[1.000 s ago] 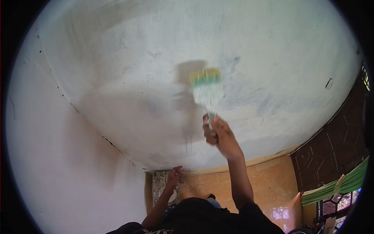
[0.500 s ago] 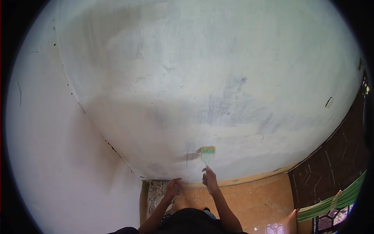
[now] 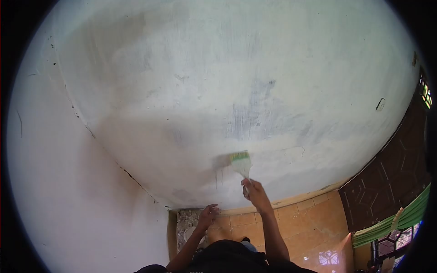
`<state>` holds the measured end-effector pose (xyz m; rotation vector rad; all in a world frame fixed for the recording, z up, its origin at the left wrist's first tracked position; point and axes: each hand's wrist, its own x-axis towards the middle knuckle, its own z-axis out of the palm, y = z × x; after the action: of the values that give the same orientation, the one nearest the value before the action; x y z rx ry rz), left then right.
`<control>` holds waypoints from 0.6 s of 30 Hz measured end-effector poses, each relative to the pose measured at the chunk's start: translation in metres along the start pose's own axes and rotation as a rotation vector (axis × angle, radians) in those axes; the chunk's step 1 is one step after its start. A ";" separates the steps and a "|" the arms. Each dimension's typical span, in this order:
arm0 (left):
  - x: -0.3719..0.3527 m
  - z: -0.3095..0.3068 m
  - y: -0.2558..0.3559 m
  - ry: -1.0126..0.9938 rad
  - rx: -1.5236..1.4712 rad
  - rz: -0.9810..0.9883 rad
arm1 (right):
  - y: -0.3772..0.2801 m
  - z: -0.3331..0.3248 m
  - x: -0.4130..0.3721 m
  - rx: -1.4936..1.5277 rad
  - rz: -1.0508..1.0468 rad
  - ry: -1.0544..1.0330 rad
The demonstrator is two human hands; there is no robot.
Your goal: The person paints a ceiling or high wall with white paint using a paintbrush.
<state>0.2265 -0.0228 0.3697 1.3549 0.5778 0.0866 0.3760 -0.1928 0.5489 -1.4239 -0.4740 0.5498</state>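
My right hand [image 3: 256,194] is wrapped round the handle of a wide paintbrush [image 3: 240,159] with green and yellow bristles and a pale body. The brush points up, its bristles at the lower part of the pale, patchy wall [image 3: 205,109]; a shadow lies just left of them. Lower and to the left, my left hand [image 3: 208,215] holds nothing, its fingers apart near the foot of the wall. A whitish container [image 3: 189,234] shows partly behind my left forearm.
Another wall [image 3: 54,182] meets this one at a cracked corner on the left. Orange tiles [image 3: 296,227] cover the floor. At the right are a dark patterned panel [image 3: 378,186], a green curtain [image 3: 391,227] and a small wall fitting [image 3: 380,104].
My right hand has moved up and slightly right, carrying the brush higher on the wall. The brush now tilts to the left. My left hand has shifted slightly right in the view.
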 end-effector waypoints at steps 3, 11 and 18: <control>-0.005 0.001 0.000 -0.014 0.017 -0.008 | -0.076 0.011 -0.007 -0.029 -0.086 0.049; -0.006 -0.003 -0.003 -0.001 -0.020 0.024 | -0.138 0.015 0.052 0.023 -0.317 0.053; -0.012 -0.007 0.006 0.047 -0.026 0.004 | 0.021 0.019 0.060 0.153 -0.204 0.057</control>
<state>0.2153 -0.0199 0.3786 1.3319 0.6113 0.1290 0.4099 -0.1392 0.5283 -1.2258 -0.5142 0.3716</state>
